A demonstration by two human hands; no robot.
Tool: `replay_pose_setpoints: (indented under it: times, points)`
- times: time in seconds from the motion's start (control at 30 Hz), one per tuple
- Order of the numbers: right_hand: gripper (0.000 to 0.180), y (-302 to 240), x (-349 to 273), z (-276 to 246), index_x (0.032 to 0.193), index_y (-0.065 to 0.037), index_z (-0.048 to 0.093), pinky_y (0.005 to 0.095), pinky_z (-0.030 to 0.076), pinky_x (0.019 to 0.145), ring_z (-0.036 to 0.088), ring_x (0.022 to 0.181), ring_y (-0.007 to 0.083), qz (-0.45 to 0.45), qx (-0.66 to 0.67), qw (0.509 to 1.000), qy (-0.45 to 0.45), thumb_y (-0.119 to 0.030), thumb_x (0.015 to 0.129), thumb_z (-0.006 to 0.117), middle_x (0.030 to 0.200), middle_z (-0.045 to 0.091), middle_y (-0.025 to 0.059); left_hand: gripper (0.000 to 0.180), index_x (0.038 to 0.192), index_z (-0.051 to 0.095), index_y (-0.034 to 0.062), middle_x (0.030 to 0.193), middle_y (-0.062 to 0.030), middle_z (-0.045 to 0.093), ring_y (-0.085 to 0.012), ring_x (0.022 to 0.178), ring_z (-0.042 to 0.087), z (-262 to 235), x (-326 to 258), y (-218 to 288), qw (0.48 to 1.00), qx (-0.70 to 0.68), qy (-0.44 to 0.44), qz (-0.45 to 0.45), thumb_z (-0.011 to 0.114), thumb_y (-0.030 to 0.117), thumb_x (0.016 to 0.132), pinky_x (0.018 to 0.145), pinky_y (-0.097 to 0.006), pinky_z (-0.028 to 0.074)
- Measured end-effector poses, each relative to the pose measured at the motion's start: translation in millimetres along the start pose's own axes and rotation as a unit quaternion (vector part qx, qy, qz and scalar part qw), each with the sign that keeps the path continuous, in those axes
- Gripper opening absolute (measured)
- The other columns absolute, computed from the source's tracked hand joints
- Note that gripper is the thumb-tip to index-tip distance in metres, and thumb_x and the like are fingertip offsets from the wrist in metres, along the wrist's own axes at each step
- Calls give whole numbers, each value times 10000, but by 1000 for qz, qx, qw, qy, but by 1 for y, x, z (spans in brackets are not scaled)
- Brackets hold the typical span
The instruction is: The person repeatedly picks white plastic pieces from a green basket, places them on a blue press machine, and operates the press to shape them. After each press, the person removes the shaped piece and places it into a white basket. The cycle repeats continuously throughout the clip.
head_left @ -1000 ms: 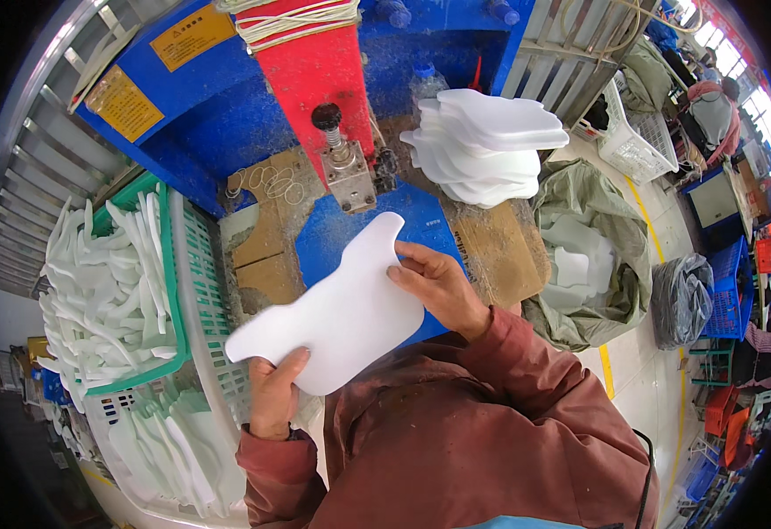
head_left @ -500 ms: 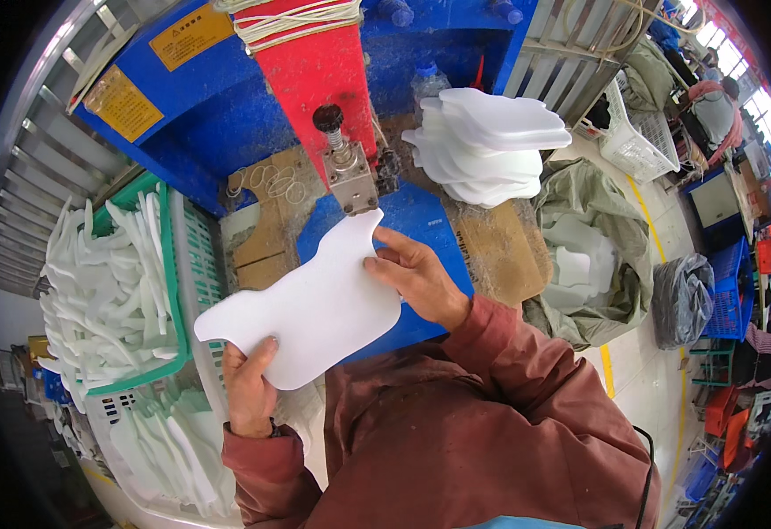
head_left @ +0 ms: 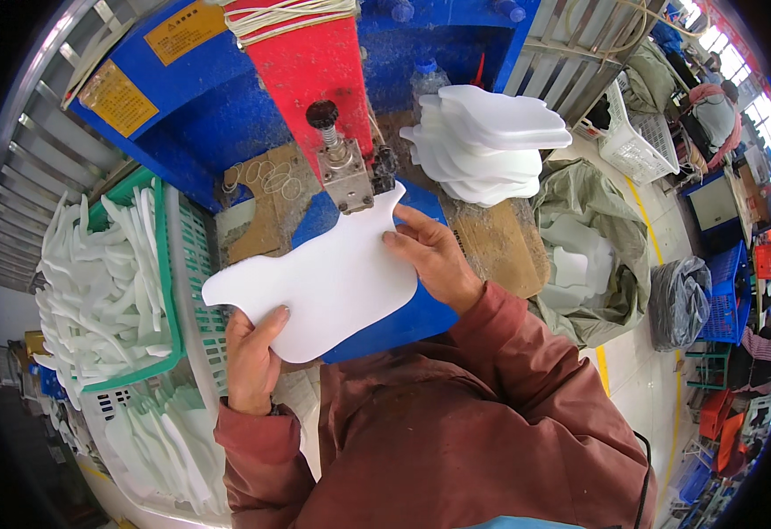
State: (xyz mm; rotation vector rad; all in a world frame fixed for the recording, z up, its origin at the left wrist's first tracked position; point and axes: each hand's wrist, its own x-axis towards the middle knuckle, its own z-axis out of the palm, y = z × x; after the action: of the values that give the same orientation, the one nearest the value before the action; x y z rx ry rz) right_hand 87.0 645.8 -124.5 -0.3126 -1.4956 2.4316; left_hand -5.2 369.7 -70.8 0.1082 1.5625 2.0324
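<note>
A white, curvy-edged foam pad (head_left: 319, 286) is held nearly flat above a blue work surface (head_left: 394, 335). My left hand (head_left: 253, 357) grips its lower left edge, thumb on top and fingers underneath. At the right edge, my right hand (head_left: 440, 264) pinches it between thumb and curled fingers. The pad's far edge reaches under the metal head (head_left: 348, 183) of a machine with a red arm (head_left: 297, 75). That head hides whatever touches the foam there. To the right stands a stack of similar white pads (head_left: 482, 145).
A green basket (head_left: 174, 309) full of white foam strips stands at left, above a white crate (head_left: 108, 406) of thin pieces. On the right are an open sack (head_left: 615, 220) with white pads inside and a grey bag-lined bin (head_left: 678, 304). A plastic bottle (head_left: 425, 79) stands behind the stack.
Both hands have moved the pad a little right and away from me, turning it slightly. More of its far edge now lies beneath the machine head. Both hands keep their grip.
</note>
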Motion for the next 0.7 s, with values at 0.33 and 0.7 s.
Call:
replay_pose_setpoints:
  times: [0.33,0.7]
  points:
    - [388,-12,-2,-30,1423,-53,635,296,591,882,717,1030,143,-16,42,997,54,-44,1037,674,1197,748,70,425,1372,583,-74,1305,-145,697,-211,1170,685,31,25,-2,998,15,-54,-13,697,-5,969,1034,-364,537]
    - [461,-36,13,-46,1480,33,575,284,561,879,683,1000,116,-42,14,995,85,-125,1055,661,1191,729,69,331,1312,622,-31,1181,-87,722,-118,1025,691,45,63,-4,994,50,-95,-31,686,41,996,844,-283,564]
